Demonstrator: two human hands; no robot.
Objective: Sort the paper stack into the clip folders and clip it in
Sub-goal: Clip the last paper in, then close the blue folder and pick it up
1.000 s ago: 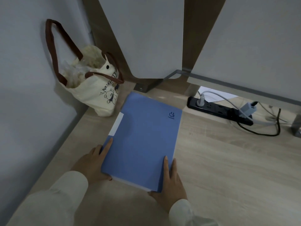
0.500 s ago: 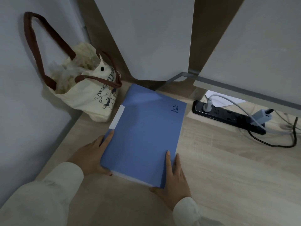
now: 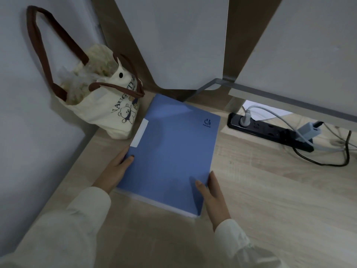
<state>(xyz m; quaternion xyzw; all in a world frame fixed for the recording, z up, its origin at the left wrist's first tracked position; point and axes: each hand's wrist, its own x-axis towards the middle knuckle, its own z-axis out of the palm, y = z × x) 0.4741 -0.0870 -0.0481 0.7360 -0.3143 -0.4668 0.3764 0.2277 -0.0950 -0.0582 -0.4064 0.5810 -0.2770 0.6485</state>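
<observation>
Both hands [image 3: 114, 171] [image 3: 213, 198] still flank blue folder [image 3: 172, 151].

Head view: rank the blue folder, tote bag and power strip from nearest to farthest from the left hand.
1. Blue folder: the left hand touches its left edge.
2. Tote bag: just beyond the hand, on the left.
3. Power strip: far right, across the folder.

A closed blue folder [image 3: 173, 151] is lying on the wooden desk [image 3: 270, 190]. The left hand [image 3: 114, 171] is resting against its left edge, thumb on the cover. The right hand [image 3: 214, 196] is lying along its right edge. A tote bag [image 3: 104, 109] is standing just beside it.
</observation>
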